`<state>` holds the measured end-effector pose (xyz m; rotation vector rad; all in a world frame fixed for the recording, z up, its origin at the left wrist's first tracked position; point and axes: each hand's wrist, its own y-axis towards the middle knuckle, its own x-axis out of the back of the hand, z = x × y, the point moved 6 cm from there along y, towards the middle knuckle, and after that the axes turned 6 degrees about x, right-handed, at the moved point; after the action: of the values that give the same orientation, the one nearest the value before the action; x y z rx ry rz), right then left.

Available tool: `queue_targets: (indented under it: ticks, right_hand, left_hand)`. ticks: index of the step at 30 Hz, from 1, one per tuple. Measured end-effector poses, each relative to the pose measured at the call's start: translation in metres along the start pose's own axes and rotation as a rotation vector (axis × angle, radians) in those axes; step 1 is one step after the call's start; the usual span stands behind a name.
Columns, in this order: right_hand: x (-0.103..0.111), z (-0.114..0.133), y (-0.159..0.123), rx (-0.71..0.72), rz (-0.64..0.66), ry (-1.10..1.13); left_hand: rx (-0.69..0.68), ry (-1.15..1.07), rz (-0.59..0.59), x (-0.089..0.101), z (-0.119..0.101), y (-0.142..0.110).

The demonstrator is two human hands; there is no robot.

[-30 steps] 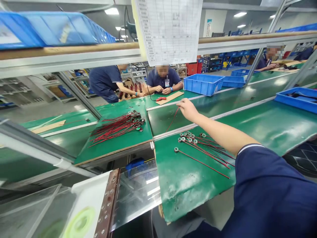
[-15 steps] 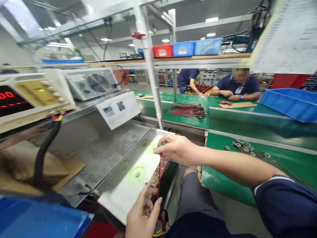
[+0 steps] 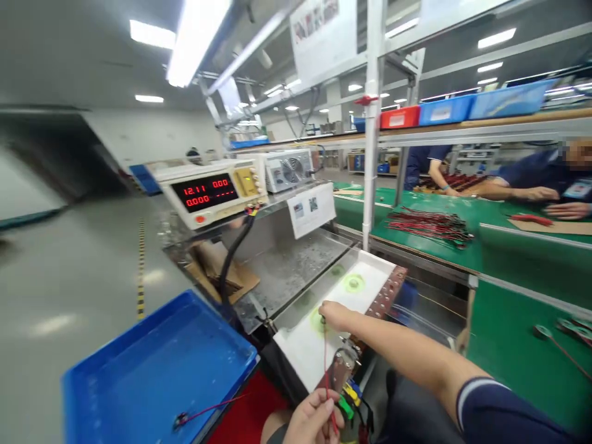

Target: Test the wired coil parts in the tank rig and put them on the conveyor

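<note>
My right hand (image 3: pixel 337 316) is closed in a pinch at the far end of a red wire (image 3: pixel 325 354), over the nearer yellow-green ring on a white board (image 3: pixel 303 354). A small dark part at that end is mostly covered by the fingers. Lower down, my left hand (image 3: pixel 314 418) pinches the same wire near its other end. Between the hands and to the right is a metal clamp (image 3: pixel 345 361) on a brown strip with rows of metal studs (image 3: pixel 385 296). Green, yellow and black connectors (image 3: pixel 354 391) sit just below the clamp.
On the left, a blue tray (image 3: pixel 152 364) holds one small wired part (image 3: pixel 181 420). A meter with red digits (image 3: pixel 206 192) stands behind. Bundled red and black wires (image 3: pixel 428 225) lie on the green bench (image 3: pixel 499 314), with round wired parts (image 3: pixel 571 330) at right. Two co-workers sit beyond.
My view has swung left, bringing the blue tray and meter fully in. My right hand has shifted from the farther ring to the nearer one. My left hand now pinches the wire's lower part.
</note>
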<state>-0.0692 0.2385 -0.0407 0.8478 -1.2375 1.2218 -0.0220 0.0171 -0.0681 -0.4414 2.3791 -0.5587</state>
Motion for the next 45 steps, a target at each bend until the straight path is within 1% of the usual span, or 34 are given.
queue_targets:
  ticks: [3, 7, 9, 11, 14, 17, 18, 19, 20, 22, 24, 25, 27, 29, 30, 32, 35, 38, 41, 45]
  right_hand:
    - [-0.008, 0.005, 0.006, 0.023, 0.042, -0.063]
    - [-0.009, 0.011, 0.011, 0.075, 0.081, -0.131]
    - [-0.009, 0.013, 0.010, 0.079, 0.100, -0.152]
    - [-0.009, 0.013, 0.009, 0.064, 0.116, -0.159]
    - [-0.012, 0.010, 0.011, 0.028, 0.137, -0.135]
    - [-0.013, 0.002, 0.012, 0.009, 0.136, -0.081]
    - [-0.011, -0.001, 0.010, 0.006, 0.117, -0.062]
    - [-0.007, -0.004, 0.006, 0.002, 0.075, -0.035]
    - [-0.002, -0.007, 0.000, 0.001, 0.004, 0.000]
    - [0.012, -0.012, -0.024, 0.013, -0.198, 0.098]
    - [0.023, -0.013, -0.060, 0.068, -0.401, 0.208]
    - [0.026, -0.013, -0.082, 0.108, -0.475, 0.250]
    - [0.028, -0.010, -0.125, 0.191, -0.585, 0.310]
    - [0.024, -0.004, -0.160, 0.253, -0.653, 0.342]
    - [0.022, 0.001, -0.172, 0.285, -0.664, 0.346]
    - [0.017, 0.014, -0.185, 0.363, -0.654, 0.331]
    - [0.015, 0.036, -0.184, 0.516, -0.609, 0.274]
    - [0.016, 0.047, -0.175, 0.614, -0.575, 0.235]
    - [0.013, 0.048, -0.170, 0.614, -0.556, 0.219]
    - [0.007, 0.043, -0.167, 0.564, -0.546, 0.248]
  left_hand:
    - [-0.004, -0.080, 0.021, 0.006, 0.005, 0.014]
    - [-0.028, -0.144, -0.003, 0.011, 0.009, 0.027]
    - [-0.031, -0.143, -0.006, 0.008, 0.007, 0.024]
    - [-0.054, -0.139, -0.019, 0.003, -0.002, 0.014]
    - [-0.103, -0.150, -0.085, -0.003, -0.021, -0.002]
    - [-0.080, -0.158, -0.154, -0.008, -0.032, -0.010]
    - [-0.080, -0.161, -0.179, -0.008, -0.034, -0.011]
    - [-0.087, -0.163, -0.208, -0.009, -0.036, -0.011]
    - [-0.100, -0.162, -0.235, -0.009, -0.037, -0.010]
    - [-0.127, -0.157, -0.271, -0.009, -0.038, -0.009]
    - [-0.153, -0.148, -0.298, -0.011, -0.038, -0.007]
    - [-0.166, -0.140, -0.309, -0.012, -0.038, -0.007]
    - [-0.189, -0.109, -0.327, -0.014, -0.039, -0.005]
    - [-0.202, -0.068, -0.348, -0.017, -0.040, -0.004]
    - [-0.208, -0.048, -0.361, -0.018, -0.040, -0.003]
    - [-0.220, 0.002, -0.393, -0.021, -0.041, -0.002]
    - [-0.234, 0.105, -0.430, -0.027, -0.045, 0.000]
    - [-0.244, 0.201, -0.452, -0.035, -0.047, 0.004]
    - [-0.257, 0.279, -0.471, -0.043, -0.049, 0.008]
    - [-0.260, 0.310, -0.504, -0.050, -0.048, 0.012]
